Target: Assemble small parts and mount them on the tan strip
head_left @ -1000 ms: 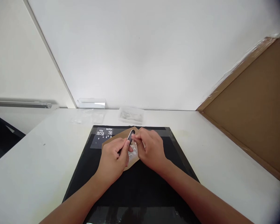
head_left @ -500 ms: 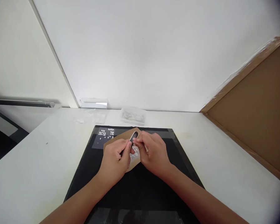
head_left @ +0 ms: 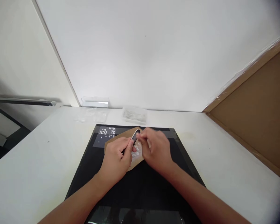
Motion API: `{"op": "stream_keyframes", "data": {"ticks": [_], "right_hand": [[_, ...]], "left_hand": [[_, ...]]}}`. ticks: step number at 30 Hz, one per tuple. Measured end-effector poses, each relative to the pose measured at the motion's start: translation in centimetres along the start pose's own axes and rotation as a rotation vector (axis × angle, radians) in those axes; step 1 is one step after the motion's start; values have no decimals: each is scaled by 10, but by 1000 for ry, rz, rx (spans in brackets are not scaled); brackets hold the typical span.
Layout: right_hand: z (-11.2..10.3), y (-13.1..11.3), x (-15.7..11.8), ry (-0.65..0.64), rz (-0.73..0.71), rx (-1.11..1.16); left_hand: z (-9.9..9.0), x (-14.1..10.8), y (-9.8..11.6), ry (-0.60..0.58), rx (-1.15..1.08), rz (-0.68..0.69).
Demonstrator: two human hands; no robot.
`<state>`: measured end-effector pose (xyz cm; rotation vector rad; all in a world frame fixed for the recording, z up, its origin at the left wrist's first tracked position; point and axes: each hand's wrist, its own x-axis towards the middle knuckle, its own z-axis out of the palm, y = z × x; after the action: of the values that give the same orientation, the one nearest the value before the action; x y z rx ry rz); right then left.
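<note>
My left hand (head_left: 118, 155) is closed round a small dark oval piece with a pale rim (head_left: 135, 135), which points up and to the right. My right hand (head_left: 156, 149) is at the upper end of that piece, thumb and forefinger pinched together and somewhat blurred; whatever lies between those fingertips is too small to make out. Beneath both hands lies a brown card sheet (head_left: 116, 140), with small whitish bits (head_left: 136, 152) on it, partly hidden by my fingers. The card rests on a black mat (head_left: 135, 189).
Small white pieces (head_left: 103, 132) sit on a dark sheet at the mat's upper left. Behind the mat are a clear box (head_left: 134, 115), clear plastic bags (head_left: 91, 115) and a clear holder (head_left: 95, 102). A cardboard panel (head_left: 254, 105) stands at the right.
My right hand has shifted slightly right and away from the oval piece, uncovering more of its top. The whole view has shifted a little.
</note>
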<state>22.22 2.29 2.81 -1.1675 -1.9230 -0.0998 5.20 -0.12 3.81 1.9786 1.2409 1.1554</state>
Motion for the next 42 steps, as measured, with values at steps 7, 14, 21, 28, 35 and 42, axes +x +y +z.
{"op": "stream_keyframes", "data": {"ticks": [7,14,21,28,35,42], "right_hand": [[-1,0,-1,-14,-18,-11],[-1,-1,1,-8,-23,-14],[-3,-1,1,-9,-11,-19],[-3,-2,2,-15,1,-7],[-3,-6,5,1,37,-9],[-3,-6,6,10,25,-4]], "left_hand": [[0,0,1,1,-7,-17],[-1,0,0,8,-12,-22],[-1,1,0,5,-26,-16],[-1,0,1,2,-28,-12],[-1,1,1,1,1,12],[-2,2,2,11,-3,1]]}}
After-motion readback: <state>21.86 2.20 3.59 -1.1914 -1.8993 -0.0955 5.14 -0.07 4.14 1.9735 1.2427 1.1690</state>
